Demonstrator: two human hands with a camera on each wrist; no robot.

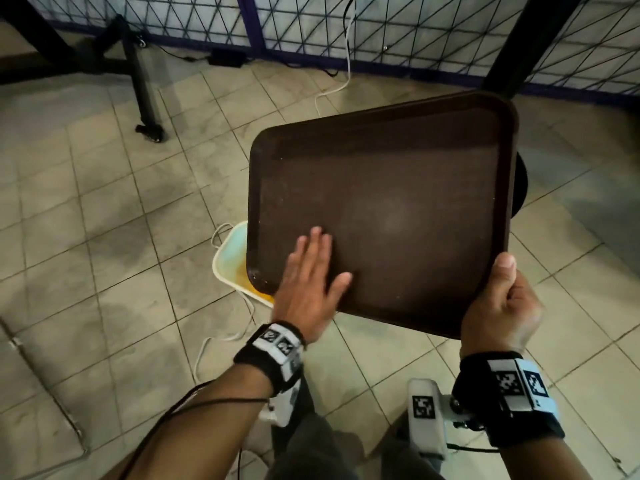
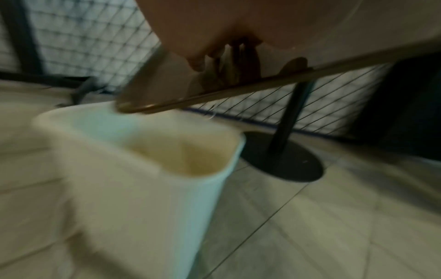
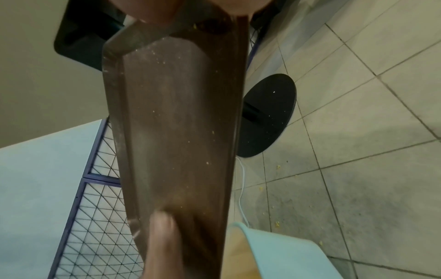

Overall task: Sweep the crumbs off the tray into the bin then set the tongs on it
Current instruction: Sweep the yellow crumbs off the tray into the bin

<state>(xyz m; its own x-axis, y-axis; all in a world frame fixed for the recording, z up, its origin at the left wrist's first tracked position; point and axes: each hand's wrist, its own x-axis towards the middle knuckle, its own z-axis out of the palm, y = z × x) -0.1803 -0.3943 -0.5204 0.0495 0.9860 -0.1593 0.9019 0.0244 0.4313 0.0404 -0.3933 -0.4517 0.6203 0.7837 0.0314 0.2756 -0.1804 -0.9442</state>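
A dark brown tray [image 1: 398, 188] is held tilted in the air, its lower left corner over a white bin [image 1: 230, 258]. My right hand [image 1: 498, 306] grips the tray's near right corner, thumb on the rim. My left hand [image 1: 311, 271] lies flat on the tray surface near the low corner, fingers straight. Small pale crumbs [image 3: 164, 62] dot the tray [image 3: 176, 132] in the right wrist view. The bin [image 2: 148, 151] stands open below the tray edge [image 2: 214, 96] in the left wrist view. No tongs are in view.
The floor is tiled, with scattered crumbs [image 3: 278, 223] beside the bin. A black round table base [image 3: 267, 113] stands behind the tray. A wire mesh fence [image 1: 381, 29] runs along the back, and white cables [image 1: 346, 64] lie on the floor.
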